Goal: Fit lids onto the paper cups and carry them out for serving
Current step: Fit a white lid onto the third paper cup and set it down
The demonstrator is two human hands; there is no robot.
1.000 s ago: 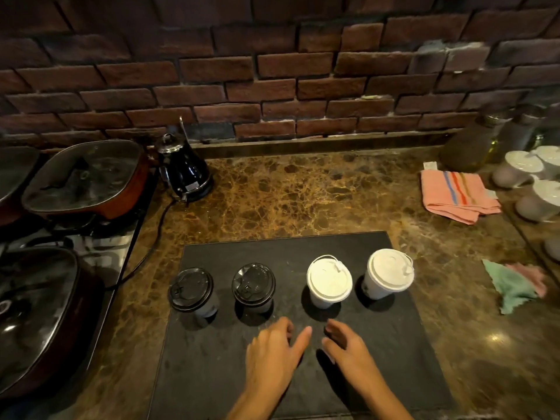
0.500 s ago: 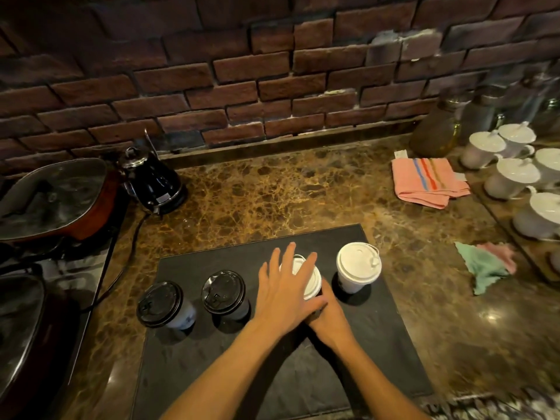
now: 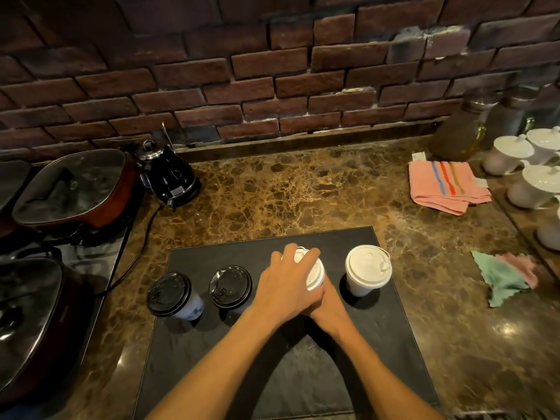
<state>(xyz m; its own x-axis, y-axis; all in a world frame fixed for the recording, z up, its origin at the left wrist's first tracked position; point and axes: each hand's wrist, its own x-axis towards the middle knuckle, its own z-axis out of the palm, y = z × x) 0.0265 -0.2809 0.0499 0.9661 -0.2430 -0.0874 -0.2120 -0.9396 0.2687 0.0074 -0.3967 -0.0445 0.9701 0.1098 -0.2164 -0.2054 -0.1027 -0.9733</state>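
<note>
Cups [image 3: 365,271]: 4 lidded, contents hidden; hands [image 3: 288,286] on 3rd.

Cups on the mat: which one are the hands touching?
The white-lidded cup third from the left. The left hand presses its lid while the right hand holds its side. The other white cup and two black-lidded cups stand untouched.

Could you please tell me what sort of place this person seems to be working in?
Probably a café or small restaurant's drinks counter: four lidded paper cups stand on a dark mat on a marble counter, with an electric kettle, lidded white ceramic cups and a brick wall behind.
</note>
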